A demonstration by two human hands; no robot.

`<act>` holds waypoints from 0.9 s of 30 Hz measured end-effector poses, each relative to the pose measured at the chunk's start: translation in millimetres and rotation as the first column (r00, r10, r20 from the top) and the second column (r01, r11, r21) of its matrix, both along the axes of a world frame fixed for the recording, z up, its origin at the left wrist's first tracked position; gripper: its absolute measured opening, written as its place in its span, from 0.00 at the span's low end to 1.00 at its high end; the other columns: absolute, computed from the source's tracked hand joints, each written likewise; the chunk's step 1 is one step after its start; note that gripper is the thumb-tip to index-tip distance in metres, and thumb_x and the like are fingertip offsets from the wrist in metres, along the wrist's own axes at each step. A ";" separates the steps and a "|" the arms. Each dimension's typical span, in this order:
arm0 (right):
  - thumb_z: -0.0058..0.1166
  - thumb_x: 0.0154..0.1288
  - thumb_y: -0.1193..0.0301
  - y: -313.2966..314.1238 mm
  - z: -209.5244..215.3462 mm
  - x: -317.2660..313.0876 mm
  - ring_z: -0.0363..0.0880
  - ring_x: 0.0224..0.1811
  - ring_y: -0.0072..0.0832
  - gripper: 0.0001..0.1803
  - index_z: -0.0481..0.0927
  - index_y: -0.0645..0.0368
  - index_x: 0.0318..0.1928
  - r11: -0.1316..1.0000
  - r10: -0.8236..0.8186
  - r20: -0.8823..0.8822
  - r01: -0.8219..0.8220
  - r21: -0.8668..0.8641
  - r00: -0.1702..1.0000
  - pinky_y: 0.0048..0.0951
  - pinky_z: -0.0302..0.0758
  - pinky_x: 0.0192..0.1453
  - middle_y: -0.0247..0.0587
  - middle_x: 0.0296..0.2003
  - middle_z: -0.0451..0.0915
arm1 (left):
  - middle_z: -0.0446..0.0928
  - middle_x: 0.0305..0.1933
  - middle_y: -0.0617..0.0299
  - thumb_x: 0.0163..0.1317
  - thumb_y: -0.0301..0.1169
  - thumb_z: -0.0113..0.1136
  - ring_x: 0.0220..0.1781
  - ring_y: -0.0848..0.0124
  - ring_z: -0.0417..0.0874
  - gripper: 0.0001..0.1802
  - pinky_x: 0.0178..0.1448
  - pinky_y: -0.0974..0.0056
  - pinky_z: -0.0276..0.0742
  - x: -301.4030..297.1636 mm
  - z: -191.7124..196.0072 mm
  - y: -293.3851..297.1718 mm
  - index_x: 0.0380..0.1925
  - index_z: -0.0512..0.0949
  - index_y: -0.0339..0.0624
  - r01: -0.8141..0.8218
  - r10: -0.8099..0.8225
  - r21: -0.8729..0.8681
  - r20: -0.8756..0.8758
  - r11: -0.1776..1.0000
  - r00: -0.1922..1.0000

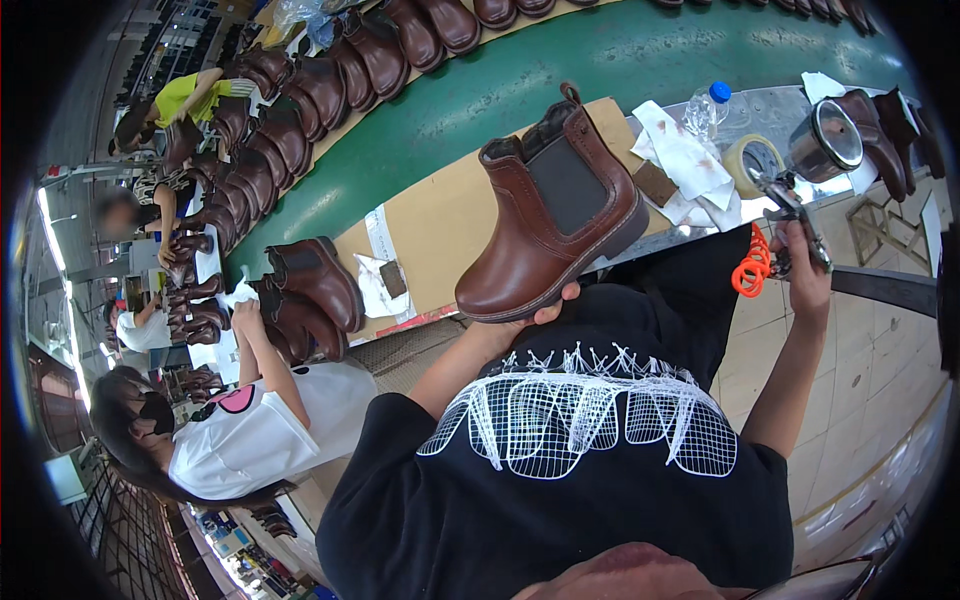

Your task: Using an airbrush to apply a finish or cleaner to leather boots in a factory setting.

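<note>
My left hand (pixel 548 313) is closed under the sole of a brown leather Chelsea boot (pixel 520 225). The boot is upright above the cardboard, toe to the lower left, with a dark elastic side panel and a pull loop at the heel. On the right, my right hand (pixel 806 268) is wrapped round a metal spray gun (pixel 798 205). A shiny rounded cup (pixel 826 142) is just beyond the gun; I cannot tell if they are joined. An orange coiled hose (pixel 752 262) hangs beside that hand. The gun is well apart from the boot.
Cardboard (pixel 420 235) covers the near bench edge. Stained white cloths (pixel 690 160), a roll of tape (pixel 752 165) and a blue-capped bottle (pixel 708 108) are at right. Brown boots line the green conveyor (pixel 470 110). A masked co-worker (pixel 250 430) in white handles boots at left.
</note>
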State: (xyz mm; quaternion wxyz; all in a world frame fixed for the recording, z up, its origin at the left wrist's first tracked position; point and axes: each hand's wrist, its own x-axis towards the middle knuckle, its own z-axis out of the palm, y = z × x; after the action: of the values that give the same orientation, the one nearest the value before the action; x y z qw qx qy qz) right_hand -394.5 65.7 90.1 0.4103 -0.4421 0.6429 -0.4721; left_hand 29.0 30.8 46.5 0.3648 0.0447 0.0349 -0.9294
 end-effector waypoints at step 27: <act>0.63 0.59 0.70 -24.6 158.3 142.5 0.81 0.43 0.32 0.17 0.83 0.63 0.49 0.781 0.376 -0.304 -0.476 -0.405 0.875 0.29 0.72 0.53 0.41 0.43 0.85 | 0.71 0.49 0.17 0.73 0.56 0.40 0.27 0.34 0.83 0.36 0.12 0.60 0.77 -8.5 20.5 -43.3 0.71 0.58 0.45 0.073 -0.042 -0.220 0.143 0.973 0.989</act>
State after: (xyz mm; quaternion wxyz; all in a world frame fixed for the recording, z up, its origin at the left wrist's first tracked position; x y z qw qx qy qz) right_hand -252.0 41.1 248.4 0.3186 -0.7085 0.4313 -0.4589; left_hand 20.5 -12.5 67.0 0.3418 0.0678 -0.0970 -0.9323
